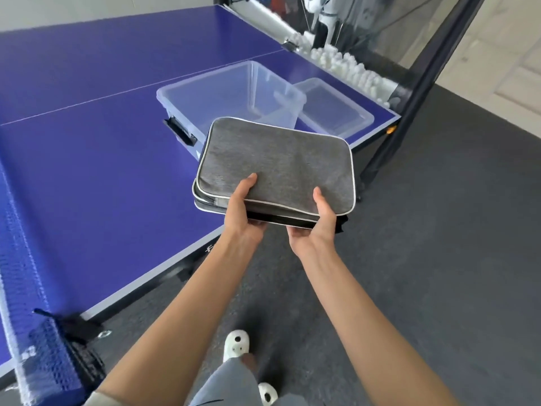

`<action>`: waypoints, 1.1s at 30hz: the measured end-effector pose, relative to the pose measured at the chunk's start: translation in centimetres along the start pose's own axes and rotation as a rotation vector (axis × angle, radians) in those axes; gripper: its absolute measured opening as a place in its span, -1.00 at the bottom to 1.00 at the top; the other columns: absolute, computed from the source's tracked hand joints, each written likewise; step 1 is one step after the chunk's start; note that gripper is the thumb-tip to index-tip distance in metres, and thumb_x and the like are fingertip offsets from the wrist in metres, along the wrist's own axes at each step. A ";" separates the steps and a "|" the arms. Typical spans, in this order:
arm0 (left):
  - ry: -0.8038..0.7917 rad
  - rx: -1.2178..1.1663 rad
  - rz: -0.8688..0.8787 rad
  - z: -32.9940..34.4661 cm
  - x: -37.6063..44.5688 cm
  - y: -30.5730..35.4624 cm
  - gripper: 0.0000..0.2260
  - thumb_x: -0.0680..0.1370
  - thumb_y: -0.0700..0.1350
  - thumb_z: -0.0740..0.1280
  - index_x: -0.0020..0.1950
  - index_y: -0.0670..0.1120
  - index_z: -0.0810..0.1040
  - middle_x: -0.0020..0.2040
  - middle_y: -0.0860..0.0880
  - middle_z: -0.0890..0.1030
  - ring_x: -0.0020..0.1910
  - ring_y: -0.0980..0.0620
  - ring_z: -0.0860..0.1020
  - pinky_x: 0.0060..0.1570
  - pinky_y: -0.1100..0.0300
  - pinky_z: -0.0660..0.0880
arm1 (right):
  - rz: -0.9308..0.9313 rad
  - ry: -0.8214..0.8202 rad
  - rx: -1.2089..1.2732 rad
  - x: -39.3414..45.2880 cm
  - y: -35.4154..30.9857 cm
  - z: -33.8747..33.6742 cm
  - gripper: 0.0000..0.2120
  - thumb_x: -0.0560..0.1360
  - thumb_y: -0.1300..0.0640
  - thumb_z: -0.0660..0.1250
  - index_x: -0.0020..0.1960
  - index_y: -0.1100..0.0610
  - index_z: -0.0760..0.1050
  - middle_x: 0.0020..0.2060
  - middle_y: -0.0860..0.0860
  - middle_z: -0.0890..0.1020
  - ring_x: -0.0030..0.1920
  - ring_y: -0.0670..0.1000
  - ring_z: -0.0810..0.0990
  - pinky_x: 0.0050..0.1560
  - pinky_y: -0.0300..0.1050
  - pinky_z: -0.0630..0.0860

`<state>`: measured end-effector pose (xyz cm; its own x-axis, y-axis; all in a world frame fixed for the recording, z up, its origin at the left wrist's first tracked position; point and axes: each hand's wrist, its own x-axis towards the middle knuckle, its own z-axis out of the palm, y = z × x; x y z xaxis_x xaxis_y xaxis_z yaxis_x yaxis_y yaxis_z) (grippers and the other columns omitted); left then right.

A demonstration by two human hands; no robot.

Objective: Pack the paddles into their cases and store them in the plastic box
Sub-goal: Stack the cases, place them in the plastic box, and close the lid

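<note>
A stack of grey paddle cases (281, 162) with white piping hangs in the air just over the table's near edge. My left hand (241, 206) grips its near left edge, thumb on top. My right hand (314, 222) grips its near right edge, thumb on top, fingers beneath. Just beyond the cases, a clear plastic box (181, 96) with a black side latch stands open on the blue table. Its inside looks bare, though the cases hide its near corner. No paddle is visible.
A clear lid (348, 112) lies to the right of the box near the table corner. The blue table tennis table (87, 159) has its net (26, 288) at the left. White balls (351, 68) fill a catch net beyond the table end. Dark floor lies below.
</note>
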<state>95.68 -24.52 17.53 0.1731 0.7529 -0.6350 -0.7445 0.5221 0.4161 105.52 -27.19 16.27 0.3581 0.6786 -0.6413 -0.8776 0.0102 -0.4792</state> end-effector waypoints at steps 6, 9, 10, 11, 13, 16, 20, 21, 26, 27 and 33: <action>0.080 -0.007 0.000 6.0 7.5 0.6 -0.68 0.37 -0.10 0.47 0.08 -0.14 0.55 -0.02 -0.08 0.61 -0.03 -0.05 0.58 -0.08 0.01 0.58 | 0.055 -0.014 -0.045 8.5 -3.8 4.2 -0.70 0.37 0.11 0.48 0.09 0.11 0.59 -0.04 0.05 0.70 -0.01 0.06 0.68 0.10 -0.03 0.59; 0.084 -0.051 0.002 9.1 11.9 1.9 -0.71 0.36 -0.12 0.48 0.04 -0.14 0.55 0.01 -0.09 0.59 -0.01 -0.05 0.56 0.13 0.01 0.53 | 0.057 0.013 -0.083 12.7 -5.8 7.6 -0.70 0.34 0.12 0.50 0.06 0.10 0.60 -0.05 0.05 0.70 -0.01 0.06 0.68 0.07 -0.06 0.60; 0.084 -0.058 0.010 10.2 13.1 2.4 -0.71 0.36 -0.13 0.48 0.04 -0.14 0.55 0.01 -0.09 0.59 -0.01 -0.05 0.55 0.19 0.02 0.50 | 0.057 0.013 -0.097 13.9 -6.4 8.8 -0.68 0.33 0.12 0.51 0.06 0.11 0.60 -0.04 0.05 0.70 0.00 0.06 0.68 0.07 -0.05 0.60; 0.077 -0.064 0.022 11.4 14.4 3.0 -0.70 0.36 -0.12 0.48 0.04 -0.14 0.56 0.00 -0.09 0.59 -0.01 -0.05 0.55 0.21 0.04 0.48 | 0.052 0.006 -0.108 15.2 -7.0 10.2 -0.66 0.31 0.12 0.52 0.07 0.11 0.60 -0.03 0.05 0.70 0.01 0.07 0.68 0.09 -0.04 0.59; 0.078 -0.068 0.042 13.5 16.7 4.1 -0.73 0.36 -0.11 0.48 0.01 -0.13 0.55 -0.05 -0.07 0.58 -0.07 -0.03 0.52 0.15 0.08 0.47 | 0.035 0.005 -0.125 17.6 -7.9 12.8 -0.60 0.28 0.12 0.54 0.10 0.11 0.59 0.00 0.05 0.70 0.02 0.07 0.68 0.13 0.00 0.58; 0.086 -0.084 0.061 15.8 19.6 5.7 -0.77 0.37 -0.10 0.46 -0.03 -0.11 0.55 -0.10 -0.05 0.58 -0.11 -0.02 0.51 0.07 0.10 0.46 | 0.029 -0.020 -0.171 20.5 -8.9 16.0 -0.58 0.28 0.12 0.54 0.12 0.10 0.58 0.02 0.05 0.69 0.01 0.08 0.68 0.13 0.03 0.58; 0.108 -0.166 0.101 17.9 23.6 7.5 -0.72 0.37 -0.10 0.46 0.05 -0.09 0.55 -0.03 -0.04 0.61 0.02 -0.02 0.56 0.10 0.09 0.52 | 0.067 -0.061 -0.253 24.7 -9.6 19.6 -0.61 0.29 0.10 0.54 0.09 0.09 0.58 0.01 0.04 0.69 0.00 0.07 0.68 0.13 0.02 0.58; 0.116 -0.197 0.117 18.2 24.6 8.0 -0.72 0.37 -0.11 0.46 0.05 -0.08 0.56 -0.02 -0.04 0.62 0.04 -0.02 0.57 0.09 0.10 0.52 | 0.087 -0.061 -0.277 25.9 -9.6 20.5 -0.60 0.28 0.10 0.55 0.09 0.10 0.57 0.00 0.04 0.69 0.00 0.07 0.68 0.12 0.01 0.59; 0.221 -0.301 0.202 18.7 29.0 10.5 -0.80 0.40 -0.12 0.44 -0.01 -0.09 0.56 -0.06 -0.03 0.64 -0.04 -0.02 0.60 -0.02 0.09 0.55 | 0.232 -0.149 -0.431 31.8 -8.1 24.8 -0.55 0.28 0.12 0.55 0.14 0.11 0.58 0.03 0.05 0.69 0.01 0.08 0.68 0.13 0.03 0.58; 0.256 -0.311 0.211 18.9 29.8 11.1 -0.82 0.40 -0.10 0.43 -0.04 -0.09 0.56 -0.10 -0.03 0.64 -0.09 -0.02 0.60 -0.11 0.09 0.55 | 0.260 -0.166 -0.476 32.9 -7.6 25.7 -0.52 0.26 0.10 0.56 0.16 0.11 0.57 0.04 0.04 0.68 0.02 0.08 0.68 0.14 0.03 0.58; 0.426 -0.495 0.233 20.4 33.3 12.8 -0.83 0.40 -0.10 0.45 -0.11 -0.12 0.51 -0.15 -0.07 0.60 -0.18 -0.04 0.56 -0.27 0.08 0.49 | 0.419 -0.178 -0.739 38.4 -6.4 30.8 -0.47 0.21 0.05 0.60 0.12 0.11 0.54 0.04 0.05 0.66 0.03 0.10 0.64 0.14 0.05 0.57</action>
<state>105.08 15.37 15.01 -0.2195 0.5472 -0.8077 -0.9558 0.0455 0.2905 115.05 21.42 13.21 -0.0583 0.6251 -0.7784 -0.4719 -0.7043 -0.5303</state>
